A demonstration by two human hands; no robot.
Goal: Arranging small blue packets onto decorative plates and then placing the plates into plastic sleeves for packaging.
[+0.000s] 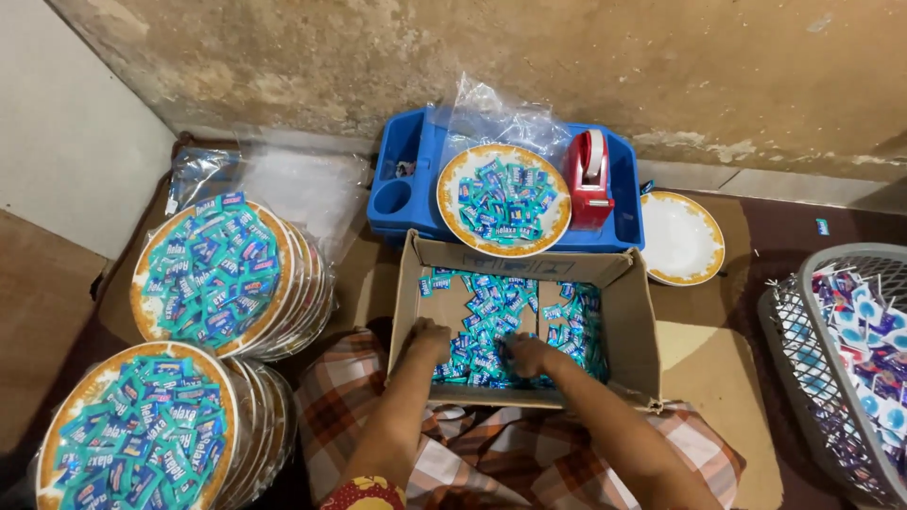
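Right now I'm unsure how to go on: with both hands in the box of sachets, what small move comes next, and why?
Probably close both hands, left hand and right hand, on a bunch of the teal sachets and lift it clear of the cardboard box: both hands already rest among them.

The open box is matt brown cardboard, creased at the rim. The sweets in it wear glossy teal and blue wrappers. Clear, shiny plastic film covers the stacked plates. The blue tray and red tape dispenser are smooth, glossy plastic. The wall is rough, stained plaster. The checked cloth looks soft.
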